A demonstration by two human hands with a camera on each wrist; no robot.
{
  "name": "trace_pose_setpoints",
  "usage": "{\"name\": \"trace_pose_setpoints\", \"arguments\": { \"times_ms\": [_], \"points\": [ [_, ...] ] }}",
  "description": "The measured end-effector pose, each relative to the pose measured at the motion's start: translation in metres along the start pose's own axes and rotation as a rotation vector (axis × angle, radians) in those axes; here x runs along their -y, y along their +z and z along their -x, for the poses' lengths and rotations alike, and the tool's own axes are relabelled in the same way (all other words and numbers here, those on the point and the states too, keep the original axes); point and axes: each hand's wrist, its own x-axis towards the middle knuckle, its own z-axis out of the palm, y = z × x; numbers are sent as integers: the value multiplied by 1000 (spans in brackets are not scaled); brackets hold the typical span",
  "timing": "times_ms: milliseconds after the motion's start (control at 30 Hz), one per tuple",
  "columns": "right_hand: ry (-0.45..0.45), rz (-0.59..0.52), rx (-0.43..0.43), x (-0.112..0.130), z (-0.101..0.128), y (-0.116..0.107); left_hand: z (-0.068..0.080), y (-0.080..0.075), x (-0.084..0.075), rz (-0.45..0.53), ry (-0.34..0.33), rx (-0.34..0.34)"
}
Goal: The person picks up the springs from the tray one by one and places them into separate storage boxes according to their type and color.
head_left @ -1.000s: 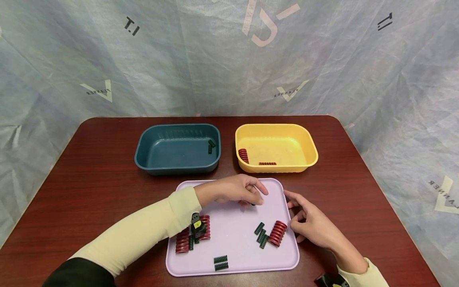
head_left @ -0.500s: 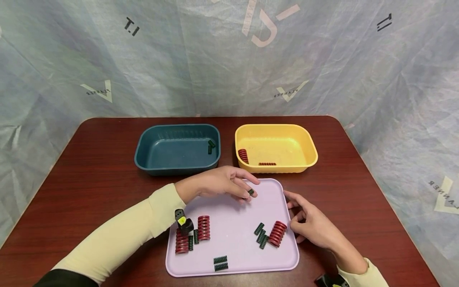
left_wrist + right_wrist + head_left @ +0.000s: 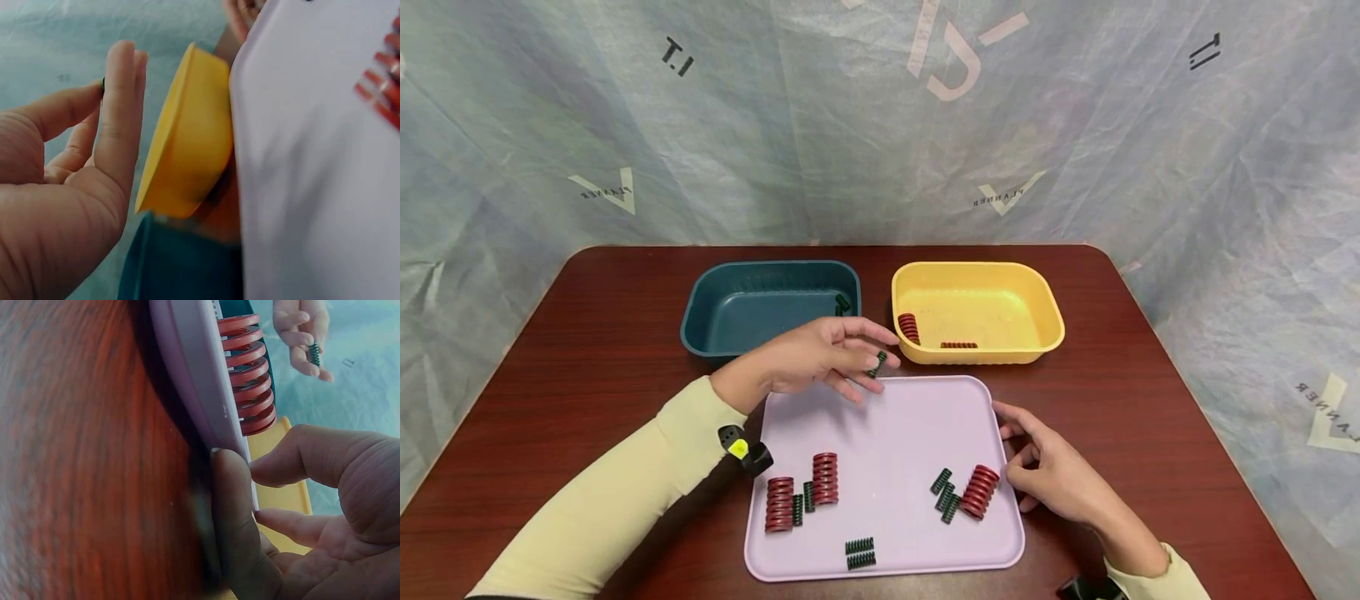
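My left hand (image 3: 808, 354) pinches a small dark green spring (image 3: 877, 364) between thumb and finger, above the far edge of a lilac tray (image 3: 895, 475). In the right wrist view that green spring (image 3: 314, 355) stands out from the fingertips. At the tray's right side, my right hand (image 3: 1063, 479) holds the rim between thumb and fingers. Close by on the tray lie a large red spring (image 3: 981, 492) and several small green springs (image 3: 946, 496). Two more large red springs, one of them the nearer red spring (image 3: 779, 504), lie at left with small green springs (image 3: 860, 553) nearby.
A teal bin (image 3: 760, 321) stands behind the tray at left, with small green springs (image 3: 842, 302) at its right end, partly behind my left hand. To its right stands a yellow bin (image 3: 985, 308) containing red springs (image 3: 908, 327). The brown table (image 3: 602, 367) extends around them.
My left hand has lifted off the tray and moved left and away toward the teal bin, carrying the green spring. The right hand has stayed at the tray's rim.
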Motion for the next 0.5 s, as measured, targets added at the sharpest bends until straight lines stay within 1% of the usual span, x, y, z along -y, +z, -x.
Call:
{"name": "trace_pose_setpoints", "arguments": {
  "times_ms": [267,400,500],
  "points": [
    [1,1,1,1,1,0,17,-32,-12,20,74,-145],
    [0,1,5,1,1,0,24,-49,-15,26,82,-222],
    [-5,4,8,1,1,0,29,-61,-16,19,79,-254]
  ]
}}
